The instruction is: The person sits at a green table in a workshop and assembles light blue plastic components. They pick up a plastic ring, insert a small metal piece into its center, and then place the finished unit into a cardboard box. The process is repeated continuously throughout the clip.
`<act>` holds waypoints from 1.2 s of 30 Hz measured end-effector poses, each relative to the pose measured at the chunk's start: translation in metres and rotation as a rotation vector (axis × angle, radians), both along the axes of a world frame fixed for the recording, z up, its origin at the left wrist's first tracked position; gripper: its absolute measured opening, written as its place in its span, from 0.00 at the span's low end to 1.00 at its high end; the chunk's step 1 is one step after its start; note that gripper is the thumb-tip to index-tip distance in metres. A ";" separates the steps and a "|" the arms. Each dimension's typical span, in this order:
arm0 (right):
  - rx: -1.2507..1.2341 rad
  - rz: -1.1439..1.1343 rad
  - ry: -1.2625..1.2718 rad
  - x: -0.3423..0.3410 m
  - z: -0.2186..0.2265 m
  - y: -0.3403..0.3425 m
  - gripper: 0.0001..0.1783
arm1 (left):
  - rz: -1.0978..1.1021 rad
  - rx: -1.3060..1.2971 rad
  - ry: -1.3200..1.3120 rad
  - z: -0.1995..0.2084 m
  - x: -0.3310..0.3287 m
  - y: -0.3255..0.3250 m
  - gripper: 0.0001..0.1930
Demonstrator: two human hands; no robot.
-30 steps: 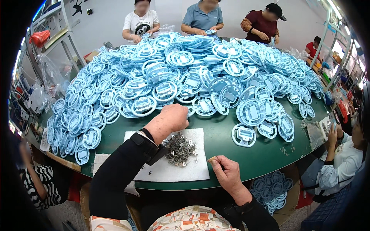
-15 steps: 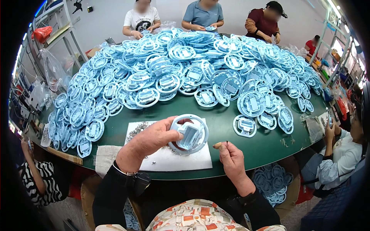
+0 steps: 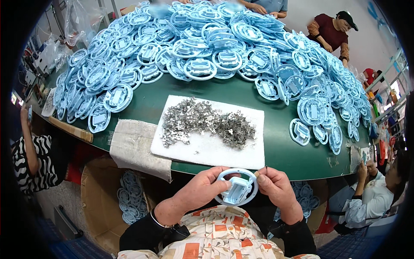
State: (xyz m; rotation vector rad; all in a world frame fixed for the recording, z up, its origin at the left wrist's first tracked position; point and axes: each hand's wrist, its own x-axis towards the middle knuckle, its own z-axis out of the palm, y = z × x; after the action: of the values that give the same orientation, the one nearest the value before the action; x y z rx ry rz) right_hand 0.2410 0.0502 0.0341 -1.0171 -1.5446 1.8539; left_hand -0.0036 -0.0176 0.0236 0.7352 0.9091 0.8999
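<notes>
A light blue round plastic part (image 3: 237, 192), with an outer ring and a boxy recess in the middle, is held close to my body below the table edge. My left hand (image 3: 192, 192) grips its left side, thumb over the recess. At the ring's right side my right hand (image 3: 280, 190) is closed in a pinch; a thin dark tip sticks up from the fingers, too small to name. Beyond my hands, small metal pieces (image 3: 189, 123) lie heaped in two shades on a white foam sheet (image 3: 215, 156).
A large heap of similar blue parts (image 3: 200, 69) covers the far side of the green table (image 3: 148, 97). A pale cloth (image 3: 136, 144) hangs over the near edge. Below stands a cardboard box (image 3: 97, 207) holding more parts. Co-workers (image 3: 330, 32) are around the table.
The blue part in my left hand has come off from over the foam sheet toward my body. My right hand has closed in beside its ring. The view has shifted, uncovering the metal pieces.
</notes>
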 end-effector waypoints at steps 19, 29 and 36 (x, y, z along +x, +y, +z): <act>1.166 0.221 -0.687 -0.164 -0.001 0.048 0.06 | 0.117 -0.081 -0.018 -0.019 -0.056 -0.033 0.12; 1.112 0.069 -0.622 -0.152 0.008 0.071 0.07 | 0.097 -0.116 -0.012 -0.014 -0.053 -0.024 0.12; 1.170 0.116 -0.673 -0.169 -0.001 0.069 0.06 | 0.090 -0.020 0.053 -0.021 -0.052 -0.024 0.15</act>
State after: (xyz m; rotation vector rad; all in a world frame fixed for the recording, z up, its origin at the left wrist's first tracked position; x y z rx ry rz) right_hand 0.0715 0.1196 0.0335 -0.9408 -2.5709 0.3412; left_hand -0.0560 -0.0421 0.0027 0.7079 1.0038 0.9532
